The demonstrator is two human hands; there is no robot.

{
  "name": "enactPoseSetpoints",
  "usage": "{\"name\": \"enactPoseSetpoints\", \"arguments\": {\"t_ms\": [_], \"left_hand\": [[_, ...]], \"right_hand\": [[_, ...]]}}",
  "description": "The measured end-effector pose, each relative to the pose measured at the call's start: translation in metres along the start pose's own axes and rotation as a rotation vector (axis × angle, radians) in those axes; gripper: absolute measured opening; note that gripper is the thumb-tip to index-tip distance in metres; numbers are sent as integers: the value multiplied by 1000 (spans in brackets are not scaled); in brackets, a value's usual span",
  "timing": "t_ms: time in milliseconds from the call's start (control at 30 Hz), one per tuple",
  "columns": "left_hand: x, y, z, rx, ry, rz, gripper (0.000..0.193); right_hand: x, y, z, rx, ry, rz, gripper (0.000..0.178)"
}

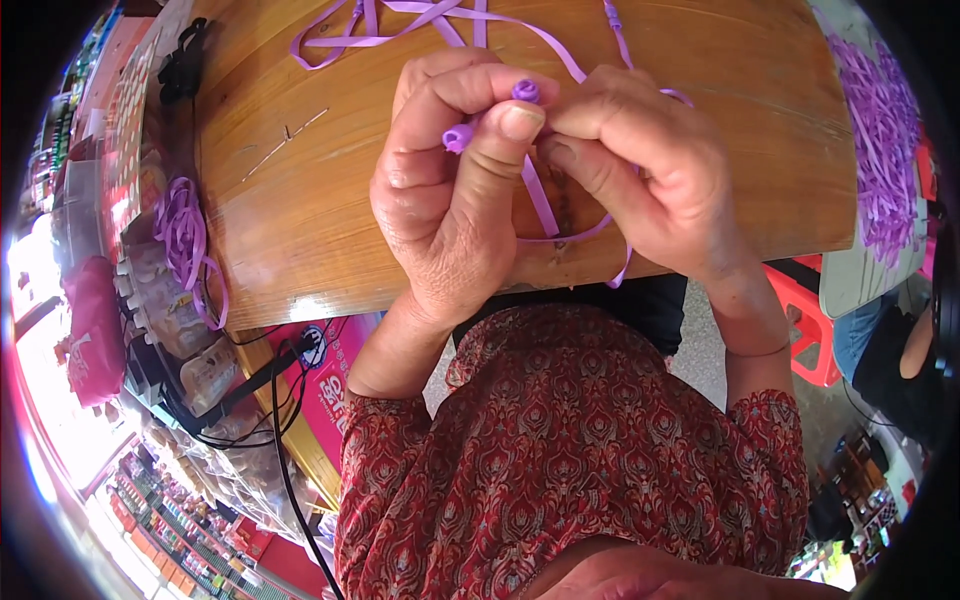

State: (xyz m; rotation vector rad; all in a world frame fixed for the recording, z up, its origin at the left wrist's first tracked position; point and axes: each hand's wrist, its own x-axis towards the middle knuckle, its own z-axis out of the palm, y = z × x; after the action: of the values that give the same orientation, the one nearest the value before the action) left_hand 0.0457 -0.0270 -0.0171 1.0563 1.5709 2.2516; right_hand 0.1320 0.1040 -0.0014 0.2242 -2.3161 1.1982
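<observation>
My left hand [450, 170] is closed on a small purple ribbon knot or roll [524, 92], pinched between thumb and forefinger. A second rolled purple end [458, 138] pokes out between its fingers. Close beside it, my right hand [640, 160] is pinched with thumb and forefinger together; the ribbon seems to run into that pinch, though the fingertips hide most of it. Purple ribbon [540, 200] hangs below both hands and loops over the table's near edge. More flat purple ribbon [430, 12] lies in crossing strands beyond the hands.
A thin metal hooked tool [285, 140] lies on the wooden table [320, 210]. A ribbon bundle [182, 230] hangs at the left edge, near cables and a pink pouch [95, 330]. At right, a heap of purple strips [880, 140] covers a pale surface above a red stool [815, 340].
</observation>
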Motion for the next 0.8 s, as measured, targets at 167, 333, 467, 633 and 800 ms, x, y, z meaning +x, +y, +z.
{"name": "enactPoseSetpoints", "arguments": {"t_ms": [167,333,467,633,800], "left_hand": [[4,2,7,-108,-56,-59,13],[2,4,8,-87,-36,-138,18],[2,3,8,-129,-17,-167,17],[3,9,10,-243,-59,-261,18],[5,3,5,-93,-121,-162,22]], "right_hand": [[-3,-7,-2,712,75,433,26],[-4,16,-6,1161,-63,384,44],[-5,23,-8,1300,-110,434,44],[-7,11,-3,1003,5,447,31],[-6,14,-4,1147,2,408,27]]}}
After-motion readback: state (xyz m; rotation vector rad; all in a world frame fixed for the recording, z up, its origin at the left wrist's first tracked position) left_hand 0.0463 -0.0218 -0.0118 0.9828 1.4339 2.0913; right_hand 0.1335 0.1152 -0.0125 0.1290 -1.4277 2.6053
